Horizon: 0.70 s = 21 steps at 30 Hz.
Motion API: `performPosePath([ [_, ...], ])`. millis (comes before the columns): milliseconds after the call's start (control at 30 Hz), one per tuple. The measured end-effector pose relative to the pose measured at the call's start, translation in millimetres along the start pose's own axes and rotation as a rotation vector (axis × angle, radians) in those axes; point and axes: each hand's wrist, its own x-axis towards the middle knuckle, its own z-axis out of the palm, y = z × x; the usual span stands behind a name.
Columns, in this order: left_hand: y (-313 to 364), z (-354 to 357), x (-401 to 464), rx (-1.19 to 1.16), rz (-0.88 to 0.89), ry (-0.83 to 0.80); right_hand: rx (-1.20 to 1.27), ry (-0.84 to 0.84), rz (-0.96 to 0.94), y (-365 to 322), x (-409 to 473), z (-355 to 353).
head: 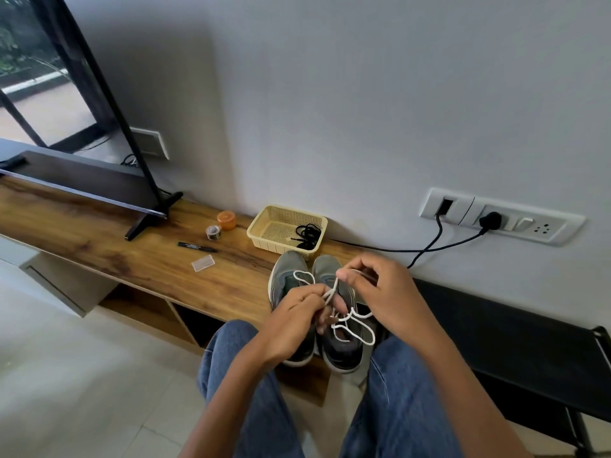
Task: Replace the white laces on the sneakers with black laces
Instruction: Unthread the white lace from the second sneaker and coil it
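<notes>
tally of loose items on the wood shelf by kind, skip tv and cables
Sneakers: 2
Basket: 1
Black laces, bundle in the basket: 1
Marker: 1
Orange jar: 1
Tape roll: 1
Clear packet: 1
Total: 8

A person in blue denim jeans (261,421), the fabric faded and softly creased over both knees, with a seam line running along the left leg. Both forearms are bare, with no sleeves reaching into view. The left hand (294,320) and right hand (383,292) carry no rings, watch or gloves.
</notes>
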Motion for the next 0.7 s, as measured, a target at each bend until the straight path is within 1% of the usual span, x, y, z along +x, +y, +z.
performPosePath([
  [100,4,3,1,-0.235,-0.044,0.000,0.168,0.016,0.052,10,7,8],
  [200,8,4,5,-0.532,-0.035,0.084,0.238,-0.020,0.108,18,5,21],
  [300,8,1,12,-0.798,-0.006,0.191,0.225,-0.136,0.123,19,-1,36],
  [367,8,0,16,-0.866,0.009,0.269,0.154,-0.244,0.108,18,-7,45],
  [400,8,-1,18,-0.837,0.023,0.287,0.102,-0.293,0.102,18,-9,48],
  [433,7,0,19,-0.751,0.043,0.298,0.045,-0.330,0.092,18,-12,50],
  [467,6,0,20,-0.596,0.065,0.315,-0.012,-0.358,0.080,19,-14,51],
  [533,-2,-1,22,-0.178,0.121,0.361,-0.114,-0.379,0.061,16,-16,47],
  [567,-7,-2,22,0.007,0.151,0.368,-0.150,-0.372,0.053,13,-15,43],
  [633,-16,-5,21,0.276,0.172,0.316,-0.198,-0.326,0.025,5,-11,31],
  [700,-22,-6,19,0.397,0.152,0.252,-0.242,-0.257,-0.007,-1,-4,19],
])
